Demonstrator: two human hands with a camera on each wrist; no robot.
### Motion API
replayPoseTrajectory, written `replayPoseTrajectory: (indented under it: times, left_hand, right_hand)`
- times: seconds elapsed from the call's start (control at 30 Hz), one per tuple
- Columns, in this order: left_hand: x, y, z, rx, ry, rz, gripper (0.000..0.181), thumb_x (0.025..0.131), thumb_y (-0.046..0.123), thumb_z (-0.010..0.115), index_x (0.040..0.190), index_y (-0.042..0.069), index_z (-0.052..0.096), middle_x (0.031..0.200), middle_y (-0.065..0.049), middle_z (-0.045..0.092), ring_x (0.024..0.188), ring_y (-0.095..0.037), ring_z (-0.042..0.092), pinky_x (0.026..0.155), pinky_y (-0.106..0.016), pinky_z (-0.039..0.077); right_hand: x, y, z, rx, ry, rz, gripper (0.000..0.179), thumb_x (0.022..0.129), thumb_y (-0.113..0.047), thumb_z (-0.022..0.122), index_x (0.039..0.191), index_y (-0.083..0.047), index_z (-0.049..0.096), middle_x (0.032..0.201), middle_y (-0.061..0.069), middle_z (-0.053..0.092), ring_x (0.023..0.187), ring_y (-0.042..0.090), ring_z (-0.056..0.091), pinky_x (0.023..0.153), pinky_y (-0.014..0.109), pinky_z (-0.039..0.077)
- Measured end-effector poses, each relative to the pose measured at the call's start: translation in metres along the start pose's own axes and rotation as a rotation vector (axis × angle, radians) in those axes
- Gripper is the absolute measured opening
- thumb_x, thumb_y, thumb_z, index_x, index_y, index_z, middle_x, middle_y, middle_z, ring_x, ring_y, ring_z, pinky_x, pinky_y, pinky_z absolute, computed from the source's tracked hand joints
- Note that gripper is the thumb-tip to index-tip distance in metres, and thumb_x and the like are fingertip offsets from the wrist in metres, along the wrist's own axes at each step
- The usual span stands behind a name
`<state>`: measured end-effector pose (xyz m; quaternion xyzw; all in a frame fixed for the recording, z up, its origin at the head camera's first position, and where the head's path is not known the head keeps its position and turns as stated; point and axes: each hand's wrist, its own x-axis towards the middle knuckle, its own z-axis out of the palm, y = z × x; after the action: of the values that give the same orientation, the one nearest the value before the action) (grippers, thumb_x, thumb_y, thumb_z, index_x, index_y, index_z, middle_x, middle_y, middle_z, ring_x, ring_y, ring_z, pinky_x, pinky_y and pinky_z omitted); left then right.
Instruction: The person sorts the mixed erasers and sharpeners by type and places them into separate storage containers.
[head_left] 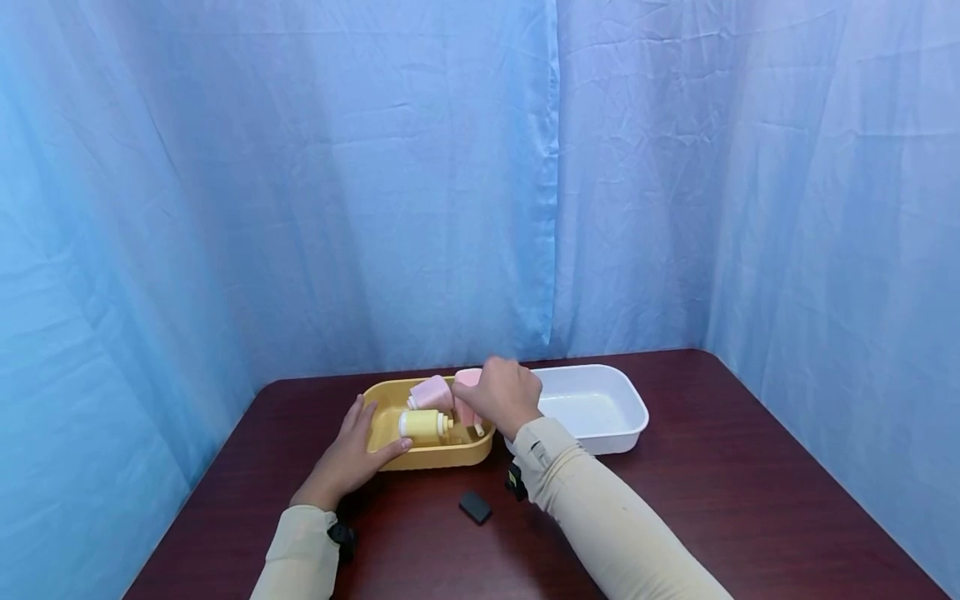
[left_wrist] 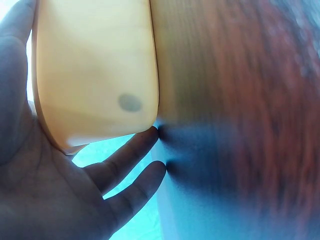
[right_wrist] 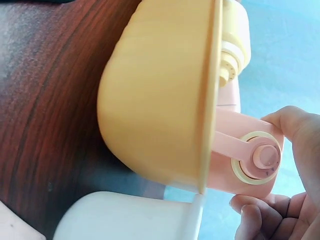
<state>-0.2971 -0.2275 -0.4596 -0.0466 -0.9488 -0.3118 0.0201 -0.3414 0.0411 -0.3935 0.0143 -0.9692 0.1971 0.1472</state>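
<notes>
My right hand [head_left: 504, 392] pinches a pink pump bottle [right_wrist: 225, 172] between thumb and fingers at the right end of the yellow tray [head_left: 442, 457]. The bottle's pump head [right_wrist: 262, 157] faces the right wrist camera, its spout pointing over the tray rim. My left hand [head_left: 352, 454] is spread around the tray's left front corner, thumb on the front rim, fingers along the left end. In the left wrist view, fingertips [left_wrist: 150, 131] lie by the tray's end. Inside the tray lie a yellow bottle with a white band [head_left: 422, 422] and a lilac bottle [head_left: 431, 392].
A white tray [head_left: 630, 419] stands right of the yellow one, partly hidden by my right arm. A small black object [head_left: 476, 507] lies on the dark red-brown table [head_left: 720, 500] in front of the trays. Blue curtains [head_left: 450, 183] hang behind and at both sides.
</notes>
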Motion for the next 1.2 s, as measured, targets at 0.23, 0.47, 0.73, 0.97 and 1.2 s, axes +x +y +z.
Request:
replayPoseTrajectory:
  times: [0.23, 0.47, 0.73, 0.97, 1.2]
  left_hand:
    - [-0.001, 0.001, -0.001, -0.014, 0.007, 0.008, 0.117, 0.082, 0.081, 0.063, 0.167, 0.014, 0.017, 0.175, -0.010, -0.001, 0.150, -0.043, 0.033, 0.113, -0.066, 0.039]
    - [-0.002, 0.000, 0.000, -0.006, 0.012, 0.011, 0.117, 0.082, 0.081, 0.063, 0.167, 0.015, 0.017, 0.175, -0.010, 0.000, 0.149, -0.043, 0.035, 0.112, -0.066, 0.040]
    - [-0.002, 0.001, -0.001, -0.014, 0.008, 0.000, 0.118, 0.081, 0.081, 0.064, 0.167, 0.016, 0.017, 0.175, -0.010, -0.001, 0.149, -0.043, 0.035, 0.112, -0.067, 0.040]
    - [-0.002, 0.002, 0.000, -0.013, 0.010, -0.002, 0.117, 0.081, 0.081, 0.064, 0.167, 0.016, 0.017, 0.175, -0.010, -0.001, 0.149, -0.043, 0.035, 0.111, -0.066, 0.040]
    - [-0.003, 0.001, 0.000, -0.012, 0.010, 0.002, 0.118, 0.081, 0.082, 0.063, 0.167, 0.015, 0.017, 0.175, -0.009, -0.002, 0.150, -0.043, 0.034, 0.112, -0.066, 0.040]
  right_hand:
    - [0.001, 0.003, 0.010, 0.022, 0.030, -0.011, 0.046, 0.077, -0.060, 0.066, 0.058, -0.020, 0.052, 0.056, -0.002, 0.052, 0.056, 0.018, 0.055, 0.044, 0.037, 0.041]
    - [-0.001, 0.004, 0.014, 0.006, 0.018, -0.012, 0.051, 0.077, -0.066, 0.067, 0.059, -0.020, 0.053, 0.056, -0.002, 0.052, 0.055, 0.018, 0.055, 0.045, 0.037, 0.041]
    - [-0.003, 0.005, 0.018, -0.034, 0.000, -0.005, 0.054, 0.077, -0.072, 0.065, 0.068, -0.019, 0.055, 0.060, -0.001, 0.055, 0.056, 0.018, 0.055, 0.045, 0.037, 0.041]
    - [-0.005, 0.006, 0.020, -0.053, 0.000, -0.008, 0.052, 0.080, -0.070, 0.064, 0.070, -0.019, 0.058, 0.064, -0.001, 0.059, 0.061, 0.018, 0.056, 0.048, 0.039, 0.043]
    - [-0.007, 0.006, 0.022, -0.062, 0.008, -0.020, 0.050, 0.079, -0.067, 0.066, 0.070, -0.019, 0.058, 0.067, -0.001, 0.059, 0.062, 0.020, 0.057, 0.050, 0.040, 0.043]
